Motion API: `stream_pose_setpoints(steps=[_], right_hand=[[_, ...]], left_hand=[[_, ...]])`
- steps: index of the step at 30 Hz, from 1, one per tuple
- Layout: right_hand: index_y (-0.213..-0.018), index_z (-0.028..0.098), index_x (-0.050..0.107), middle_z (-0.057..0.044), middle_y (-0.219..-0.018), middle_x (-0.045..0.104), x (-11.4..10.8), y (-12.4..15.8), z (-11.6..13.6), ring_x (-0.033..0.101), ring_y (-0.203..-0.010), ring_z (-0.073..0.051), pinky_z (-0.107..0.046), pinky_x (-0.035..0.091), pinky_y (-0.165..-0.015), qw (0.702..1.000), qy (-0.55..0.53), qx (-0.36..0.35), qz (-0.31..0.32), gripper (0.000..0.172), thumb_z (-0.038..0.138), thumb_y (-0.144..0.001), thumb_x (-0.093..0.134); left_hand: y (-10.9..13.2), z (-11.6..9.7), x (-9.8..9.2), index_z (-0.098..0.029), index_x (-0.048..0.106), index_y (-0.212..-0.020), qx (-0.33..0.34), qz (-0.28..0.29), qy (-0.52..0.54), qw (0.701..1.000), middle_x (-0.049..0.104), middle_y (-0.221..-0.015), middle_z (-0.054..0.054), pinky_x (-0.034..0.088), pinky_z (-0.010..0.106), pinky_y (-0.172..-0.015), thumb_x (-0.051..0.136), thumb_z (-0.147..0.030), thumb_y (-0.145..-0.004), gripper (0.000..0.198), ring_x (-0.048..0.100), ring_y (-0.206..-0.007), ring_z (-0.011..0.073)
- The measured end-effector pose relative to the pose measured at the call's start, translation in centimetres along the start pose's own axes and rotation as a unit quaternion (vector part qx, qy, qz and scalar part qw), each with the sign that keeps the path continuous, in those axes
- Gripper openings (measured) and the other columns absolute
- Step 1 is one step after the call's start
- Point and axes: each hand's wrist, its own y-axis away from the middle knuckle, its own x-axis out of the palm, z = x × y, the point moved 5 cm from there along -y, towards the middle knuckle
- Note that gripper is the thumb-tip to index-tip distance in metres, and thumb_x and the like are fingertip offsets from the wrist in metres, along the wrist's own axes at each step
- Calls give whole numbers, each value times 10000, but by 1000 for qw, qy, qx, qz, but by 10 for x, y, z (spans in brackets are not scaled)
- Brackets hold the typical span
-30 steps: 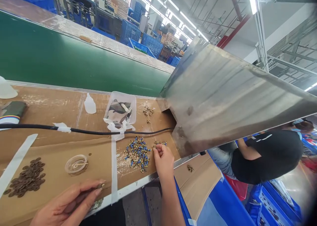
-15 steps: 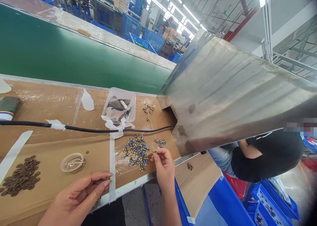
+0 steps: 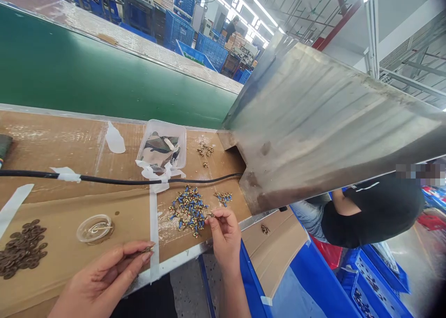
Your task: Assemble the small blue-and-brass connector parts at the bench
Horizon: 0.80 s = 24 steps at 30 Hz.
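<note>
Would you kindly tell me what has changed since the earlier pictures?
The left hand moved right to the tape strip, still pinching a small piece. The right hand drew back from the small cluster, pinching a second piece. The blue pile, discs and round tub stayed put.

A broad metal panel (image 3: 313,132) is filling much of the workshop view.
Left of the panel, a long green surface (image 3: 87,71) is stretching to its edge, while a black cable (image 3: 114,181) is running to the dark notch (image 3: 238,156) in its base. Farther left of the panel, 1 clear plastic box (image 3: 183,155) is holding camouflage cloth (image 3: 156,151), and beyond that 1 white bottle (image 3: 115,139) is resting. Behind the panel, blue crates (image 3: 177,32) are sitting near 1 distant person (image 3: 231,28). Below the panel's right part, 1 co-worker in a black shirt (image 3: 383,211) is showing, with blue trays (image 3: 397,278) lying lower.
</note>
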Motion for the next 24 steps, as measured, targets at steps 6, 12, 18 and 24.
stream_pose_setpoints(steps=[6,12,18,24], right_hand=[[-929,204,571,-28,-926,580,0,2,0,619,-759,-125,-273,534,-702,1000,3,2,6,86,247,-854,575],[-902,202,577,-31,-935,584,-1,4,0,611,-777,-132,-288,535,-719,1000,-5,12,11,93,273,-843,590],[-895,203,572,2,-788,631,9,9,3,638,-672,-117,-248,523,-646,997,-27,66,38,114,291,-832,608],[-885,199,561,29,-664,623,16,10,-1,625,-610,-110,-244,508,-614,992,-55,102,47,135,301,-820,621]], left_hand=[[-1,22,2,-268,707,-972,-53,70,63,994,770,-941,5,590,231,-762,718,-365,-713,276,730,-816,229],[0,15,5,-279,712,-951,-79,86,82,990,766,-931,-2,577,236,-792,722,-377,-703,266,724,-821,214],[-3,-5,4,-257,737,-886,-68,79,65,992,770,-848,22,597,258,-728,714,-440,-674,281,727,-767,231],[-4,-9,2,-255,740,-876,-61,75,53,994,773,-844,29,600,252,-702,704,-449,-676,281,729,-743,224]])
